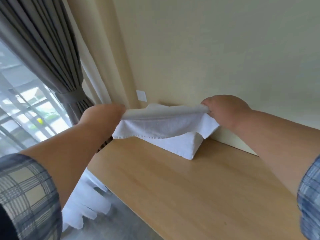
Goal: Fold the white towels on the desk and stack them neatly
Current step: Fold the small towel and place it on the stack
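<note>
Left hand [105, 116] and right hand [223, 110] pinched soft terry towel [162, 123] ends, long axis left-right, above folded stack [180, 146] on wood-grain desk [190, 187].

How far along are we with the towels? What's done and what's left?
Done: a folded pile lies on the desk by the wall; its towel count is unclear. In hand: the left hand and right hand grip a white towel by its top edge, above that pile. Left: probably set it on top. White cloth below the desk may be more towels; I cannot tell.
</note>
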`<action>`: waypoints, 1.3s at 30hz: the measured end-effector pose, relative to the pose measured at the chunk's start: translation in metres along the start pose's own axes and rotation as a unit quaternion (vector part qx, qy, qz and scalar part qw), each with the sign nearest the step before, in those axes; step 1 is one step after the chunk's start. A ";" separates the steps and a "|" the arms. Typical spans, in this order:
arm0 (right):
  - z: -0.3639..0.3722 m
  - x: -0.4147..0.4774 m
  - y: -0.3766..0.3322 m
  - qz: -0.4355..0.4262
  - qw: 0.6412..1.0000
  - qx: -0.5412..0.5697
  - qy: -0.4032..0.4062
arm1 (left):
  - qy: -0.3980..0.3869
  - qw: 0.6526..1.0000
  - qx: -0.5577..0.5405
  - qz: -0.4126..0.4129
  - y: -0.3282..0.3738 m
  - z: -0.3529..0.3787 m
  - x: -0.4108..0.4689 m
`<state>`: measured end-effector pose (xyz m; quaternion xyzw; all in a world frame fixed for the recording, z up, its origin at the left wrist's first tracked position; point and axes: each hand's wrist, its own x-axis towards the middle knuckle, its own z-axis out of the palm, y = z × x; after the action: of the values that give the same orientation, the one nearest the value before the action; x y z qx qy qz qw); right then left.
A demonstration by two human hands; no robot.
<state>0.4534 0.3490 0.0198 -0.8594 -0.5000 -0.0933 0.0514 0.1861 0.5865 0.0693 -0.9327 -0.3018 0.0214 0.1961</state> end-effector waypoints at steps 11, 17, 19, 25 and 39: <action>0.003 0.095 0.034 0.101 0.993 -0.058 0.017 | 0.134 0.985 -0.048 0.098 -0.017 0.049 0.199; 0.017 0.138 0.041 0.206 0.974 -0.093 -0.001 | 0.163 0.963 -0.081 0.197 -0.010 0.061 0.305; 0.026 0.149 0.045 0.226 0.968 -0.106 0.008 | 0.175 0.956 -0.090 0.220 -0.005 0.068 0.335; 0.062 0.167 0.045 0.257 0.955 -0.147 0.022 | 0.212 0.935 -0.141 0.246 0.010 0.106 0.395; 0.106 0.153 0.009 0.203 0.954 -0.208 -0.073 | 0.148 0.923 -0.178 0.307 -0.003 0.202 0.368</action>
<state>0.5463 0.4934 -0.0511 -0.9390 -0.2868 -0.1197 -0.1473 0.4526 0.8704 -0.0872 -0.9918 0.0333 -0.1115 0.0534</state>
